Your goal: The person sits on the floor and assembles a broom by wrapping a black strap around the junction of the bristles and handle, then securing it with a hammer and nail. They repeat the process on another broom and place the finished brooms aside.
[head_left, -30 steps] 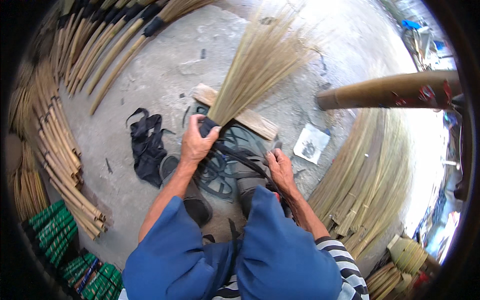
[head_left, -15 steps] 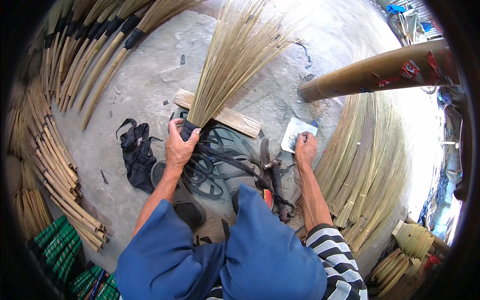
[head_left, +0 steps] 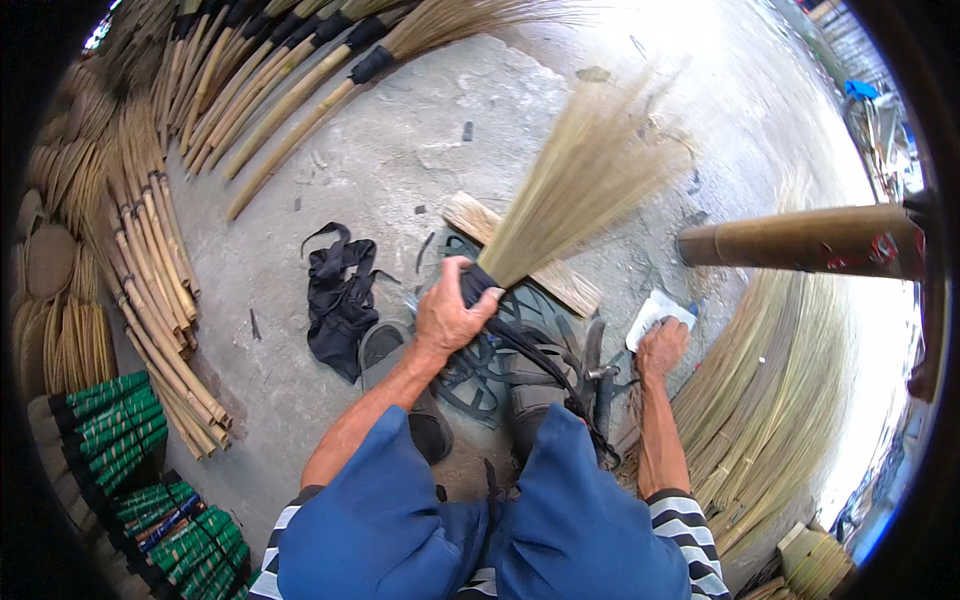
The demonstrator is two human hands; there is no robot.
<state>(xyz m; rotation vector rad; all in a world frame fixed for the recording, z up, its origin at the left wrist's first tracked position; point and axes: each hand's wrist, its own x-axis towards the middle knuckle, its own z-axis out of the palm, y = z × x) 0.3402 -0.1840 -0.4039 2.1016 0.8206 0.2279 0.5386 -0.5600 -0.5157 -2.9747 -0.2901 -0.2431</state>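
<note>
Fan-shaped tan straw (head_left: 580, 180), clamped in the left hand (head_left: 447, 308), needed steadying; whether the right hand (head_left: 662, 350) gripped was unclear.

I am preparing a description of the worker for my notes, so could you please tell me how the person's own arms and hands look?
The left hand and right hand are bare, without gloves. The left forearm and right forearm are uncovered too. Both sleeves have dark and whitish stripes. I see no watch.
</note>
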